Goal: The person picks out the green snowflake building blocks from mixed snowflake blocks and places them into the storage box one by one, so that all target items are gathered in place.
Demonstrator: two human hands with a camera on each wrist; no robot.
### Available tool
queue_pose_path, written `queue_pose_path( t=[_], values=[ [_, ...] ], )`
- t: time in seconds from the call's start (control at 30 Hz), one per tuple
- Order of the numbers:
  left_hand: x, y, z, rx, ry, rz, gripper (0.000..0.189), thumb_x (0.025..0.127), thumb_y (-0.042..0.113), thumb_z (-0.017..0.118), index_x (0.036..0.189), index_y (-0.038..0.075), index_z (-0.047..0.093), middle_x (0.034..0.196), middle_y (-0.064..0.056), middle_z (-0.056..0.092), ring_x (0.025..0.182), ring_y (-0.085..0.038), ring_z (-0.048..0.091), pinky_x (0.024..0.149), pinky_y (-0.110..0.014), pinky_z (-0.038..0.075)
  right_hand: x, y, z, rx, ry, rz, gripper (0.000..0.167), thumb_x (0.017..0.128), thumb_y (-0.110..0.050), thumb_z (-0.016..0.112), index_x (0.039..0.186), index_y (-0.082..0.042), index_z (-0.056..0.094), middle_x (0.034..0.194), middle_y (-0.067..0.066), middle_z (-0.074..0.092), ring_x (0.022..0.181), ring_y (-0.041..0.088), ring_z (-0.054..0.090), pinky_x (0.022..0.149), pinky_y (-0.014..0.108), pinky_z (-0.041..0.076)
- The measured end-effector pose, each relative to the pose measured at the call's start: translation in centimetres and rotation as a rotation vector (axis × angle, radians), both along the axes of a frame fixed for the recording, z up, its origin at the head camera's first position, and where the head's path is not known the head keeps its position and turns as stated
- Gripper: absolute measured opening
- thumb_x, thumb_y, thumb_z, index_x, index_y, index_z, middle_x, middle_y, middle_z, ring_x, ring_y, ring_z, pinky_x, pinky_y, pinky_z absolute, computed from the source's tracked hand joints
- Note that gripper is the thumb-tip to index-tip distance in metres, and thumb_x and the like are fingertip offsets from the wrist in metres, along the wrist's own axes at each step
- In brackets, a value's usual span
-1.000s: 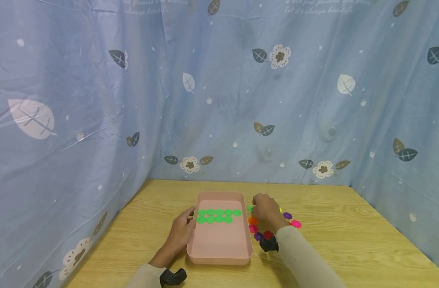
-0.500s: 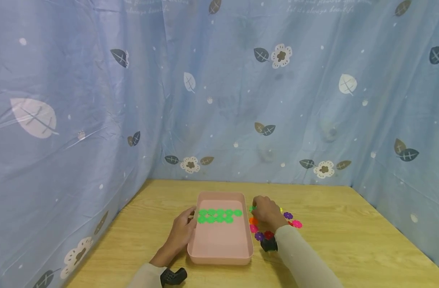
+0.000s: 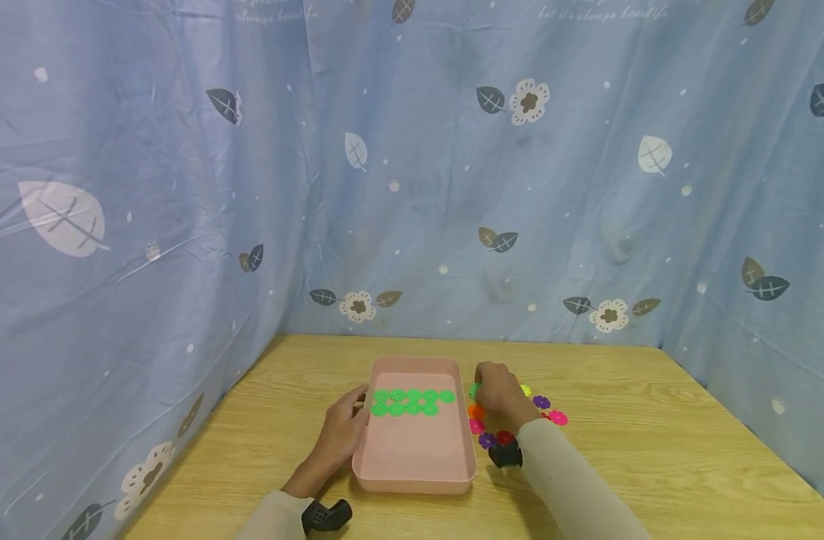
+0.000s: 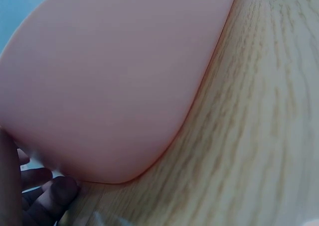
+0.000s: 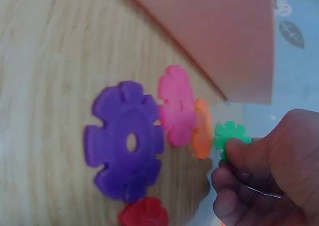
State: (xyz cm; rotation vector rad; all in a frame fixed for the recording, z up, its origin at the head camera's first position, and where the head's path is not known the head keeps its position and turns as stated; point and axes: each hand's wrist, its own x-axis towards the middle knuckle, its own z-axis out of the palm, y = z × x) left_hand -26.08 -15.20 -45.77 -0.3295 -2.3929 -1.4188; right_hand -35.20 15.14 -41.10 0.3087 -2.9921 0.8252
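Note:
A pink tray (image 3: 415, 457) stands on the table, holding several green flower-shaped plastic discs (image 3: 413, 402) in two rows. My left hand (image 3: 341, 431) holds the tray by its left wall; in the left wrist view, its fingers (image 4: 52, 196) show at the lower corner of the tray wall. Just beyond the right wall, my right hand (image 3: 501, 391) pinches a green flower-shaped disc (image 5: 232, 135) between thumb and fingers, close to the tabletop. Near it lie an orange disc (image 5: 201, 129), a pink disc (image 5: 178, 106), a purple disc (image 5: 124, 141) and a red disc (image 5: 146, 213).
Farther right on the wooden table (image 3: 655, 450) lie a yellow disc (image 3: 525, 390), another purple disc (image 3: 541, 403) and a bright pink disc (image 3: 558, 418). A blue patterned curtain (image 3: 439, 187) hangs behind and along both sides.
The right hand stays by the green disc, its fingers shifting only slightly. The left hand and the tray keep their places; the head view moves a little.

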Motion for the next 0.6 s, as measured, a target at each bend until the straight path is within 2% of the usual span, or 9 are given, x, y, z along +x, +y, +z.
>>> queue_pose_path(
  t=[0.13,0.23,0.4,0.6],
  values=[
    [-0.2,0.0,0.1,0.002,0.002,-0.009,0.047,0.1,0.003,0.043,0.145,-0.01,0.046,0.129,-0.026,0.06,0.105,-0.033,0.069,0.078,-0.035,0.058,-0.2,0.4,0.0,-0.055,0.068,0.017,0.01,0.084,0.001,0.067,0.093,-0.001,0.066,0.091,0.013,0.061,0.076,0.028,0.054,0.074,0.044,0.055],
    [-0.2,-0.1,0.2,0.001,0.002,-0.002,0.048,0.099,0.004,0.043,0.145,-0.009,0.046,0.13,-0.025,0.06,0.106,-0.034,0.069,0.079,-0.036,0.058,0.0,0.4,0.2,-0.126,0.096,0.012,0.007,0.083,0.001,0.066,0.09,0.0,0.066,0.084,0.011,0.062,0.07,0.025,0.053,0.064,0.037,0.052],
    [-0.2,-0.1,0.1,0.008,-0.001,0.005,0.047,0.1,0.006,0.044,0.145,-0.009,0.047,0.13,-0.025,0.061,0.107,-0.034,0.069,0.08,-0.037,0.058,1.0,0.3,0.4,-0.323,0.028,-0.016,0.009,0.087,0.003,0.066,0.095,0.003,0.066,0.075,0.009,0.062,0.058,0.019,0.057,0.053,0.029,0.05],
    [-0.1,0.0,-0.1,0.013,-0.002,0.0,0.047,0.1,0.005,0.044,0.145,-0.009,0.047,0.13,-0.026,0.06,0.105,-0.033,0.07,0.078,-0.034,0.057,2.0,0.4,0.9,-0.478,0.017,-0.036,0.011,0.089,0.002,0.066,0.099,0.005,0.066,0.077,0.014,0.067,0.063,0.024,0.065,0.055,0.033,0.054]
  ],
)
